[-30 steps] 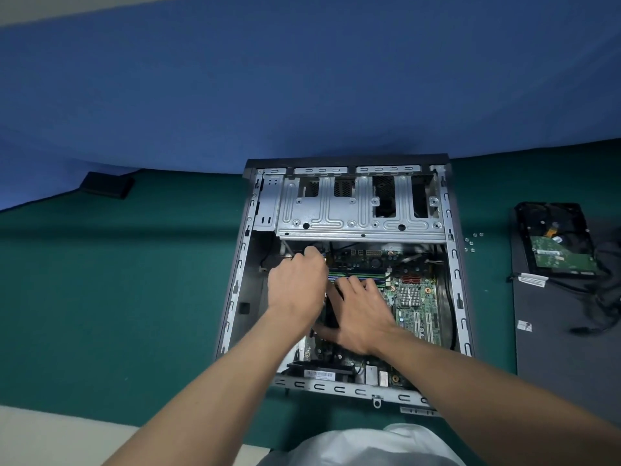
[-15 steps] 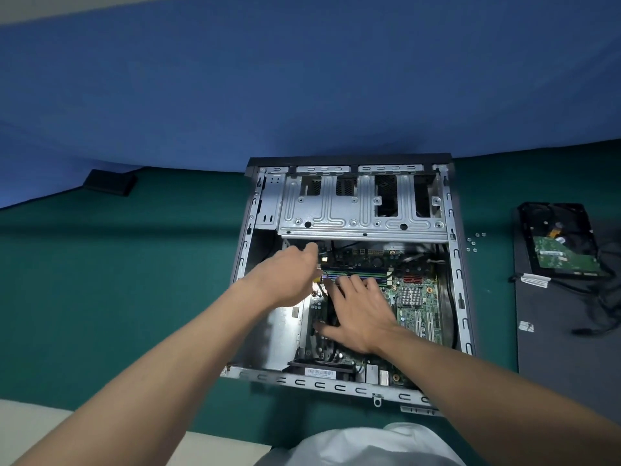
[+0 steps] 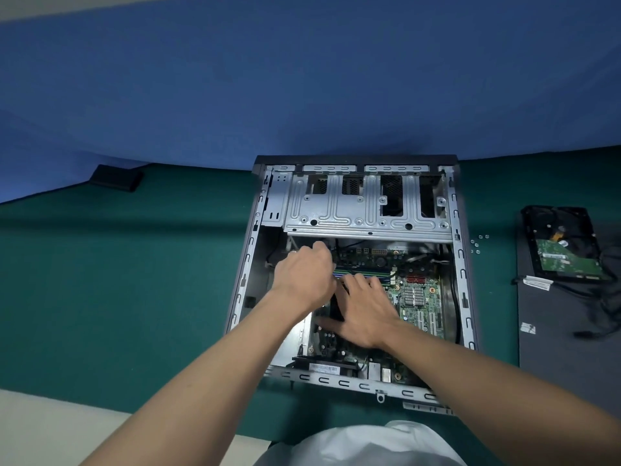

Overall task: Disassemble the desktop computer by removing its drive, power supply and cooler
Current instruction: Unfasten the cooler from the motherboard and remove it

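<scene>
The open desktop case (image 3: 463, 297) lies flat on the green table, its green motherboard (image 3: 423, 304) exposed below the bare metal drive cage (image 3: 366, 210). My right hand (image 3: 366, 307) rests with fingers spread over the black cooler (image 3: 336, 309), which it mostly hides. My left hand (image 3: 304, 277) reaches to the board's upper left corner with its fingers curled down; what they touch is hidden. The hard drive (image 3: 564, 250) lies outside the case, circuit side up, at the right.
A dark grey side panel (image 3: 564, 348) lies right of the case under the drive and a tangle of black cables (image 3: 605, 297). Several small screws (image 3: 477, 243) sit between case and panel. A black object (image 3: 116, 178) lies far left by the blue backdrop.
My left forearm swung out to the left and has come partly back; the hand stays at the board's upper left corner. My right hand has barely moved.
</scene>
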`<state>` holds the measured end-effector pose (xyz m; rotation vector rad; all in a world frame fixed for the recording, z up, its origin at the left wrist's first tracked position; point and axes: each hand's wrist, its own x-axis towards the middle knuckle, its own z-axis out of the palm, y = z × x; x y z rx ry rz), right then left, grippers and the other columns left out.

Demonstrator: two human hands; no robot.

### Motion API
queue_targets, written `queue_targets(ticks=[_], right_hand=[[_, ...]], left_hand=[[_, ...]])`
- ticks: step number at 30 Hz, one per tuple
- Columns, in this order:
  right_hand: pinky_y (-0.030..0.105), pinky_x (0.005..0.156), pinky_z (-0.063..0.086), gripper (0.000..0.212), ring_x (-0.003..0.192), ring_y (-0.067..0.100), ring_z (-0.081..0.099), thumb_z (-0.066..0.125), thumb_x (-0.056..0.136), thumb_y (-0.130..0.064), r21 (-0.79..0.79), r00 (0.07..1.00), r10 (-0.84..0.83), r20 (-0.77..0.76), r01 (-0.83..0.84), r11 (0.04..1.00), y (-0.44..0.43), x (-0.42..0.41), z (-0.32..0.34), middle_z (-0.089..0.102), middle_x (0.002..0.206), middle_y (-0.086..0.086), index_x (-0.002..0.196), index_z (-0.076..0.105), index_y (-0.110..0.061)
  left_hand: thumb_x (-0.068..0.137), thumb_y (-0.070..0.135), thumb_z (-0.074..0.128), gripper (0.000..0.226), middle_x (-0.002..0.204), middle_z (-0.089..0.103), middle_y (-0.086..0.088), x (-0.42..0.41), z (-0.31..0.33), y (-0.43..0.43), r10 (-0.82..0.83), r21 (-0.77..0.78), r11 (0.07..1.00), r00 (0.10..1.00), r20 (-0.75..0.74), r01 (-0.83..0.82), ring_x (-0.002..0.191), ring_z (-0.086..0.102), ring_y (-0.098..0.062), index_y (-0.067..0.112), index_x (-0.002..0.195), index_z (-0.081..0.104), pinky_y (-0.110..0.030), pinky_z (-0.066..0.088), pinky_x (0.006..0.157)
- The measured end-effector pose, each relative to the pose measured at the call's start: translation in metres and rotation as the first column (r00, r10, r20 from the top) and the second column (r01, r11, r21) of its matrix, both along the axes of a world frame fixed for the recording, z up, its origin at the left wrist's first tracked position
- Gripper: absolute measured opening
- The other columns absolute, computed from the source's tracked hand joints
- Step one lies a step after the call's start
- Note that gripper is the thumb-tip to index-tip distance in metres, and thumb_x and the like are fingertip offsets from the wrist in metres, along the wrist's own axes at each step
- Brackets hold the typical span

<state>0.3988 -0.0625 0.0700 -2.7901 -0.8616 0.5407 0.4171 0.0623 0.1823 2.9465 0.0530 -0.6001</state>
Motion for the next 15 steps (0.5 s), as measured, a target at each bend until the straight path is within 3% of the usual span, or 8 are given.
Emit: queue_targets(ticks=[3,6,10,15], right_hand=[[0.034,0.088,0.033,0.062,0.091,0.011,0.028,0.041,0.078,-0.073,0.250,0.978,-0.068,-0.199,0.118,0.961,-0.003,0.005,0.013,0.035,0.103,-0.007,0.117,0.040,-0.024],[0.035,0.088,0.037,0.047,0.092,0.009,0.026,0.061,0.078,-0.043,0.423,0.966,-0.113,-0.233,0.205,0.883,-0.006,0.019,0.029,0.033,0.098,-0.010,0.115,0.045,-0.020],[0.026,0.073,0.039,0.026,0.084,0.009,0.044,0.067,0.080,-0.035,0.441,0.958,-0.073,-0.277,0.194,0.876,-0.007,0.035,0.046,0.039,0.085,-0.019,0.095,0.049,-0.024],[0.018,0.055,0.041,0.012,0.065,0.010,0.058,0.060,0.080,-0.028,0.463,0.972,-0.064,-0.224,0.164,0.871,-0.002,0.043,0.062,0.062,0.072,-0.009,0.083,0.049,-0.025]], left_hand=[[0.095,0.020,0.049,0.020,0.107,0.064,-0.017,-0.003,-0.002,-0.016,0.040,0.023,0.999,0.999,0.029,-0.041,0.103,0.061,-0.038,0.005,0.108,0.049,-0.036,0.034,0.069],[0.093,0.014,0.050,0.022,0.111,0.065,-0.015,-0.002,-0.001,-0.023,0.122,0.021,0.992,0.992,0.009,-0.122,0.106,0.062,-0.036,0.001,0.110,0.055,-0.034,0.036,0.070],[0.102,0.025,0.043,0.029,0.119,0.063,-0.012,0.006,0.004,-0.019,0.151,0.025,0.988,0.986,-0.064,-0.149,0.112,0.060,-0.034,0.006,0.118,0.058,-0.035,0.037,0.074],[0.104,0.048,0.016,0.062,0.125,0.059,-0.021,0.007,0.008,-0.010,0.321,-0.190,0.917,0.931,-0.173,-0.351,0.118,0.053,-0.040,0.004,0.120,0.056,-0.044,0.041,0.096]])
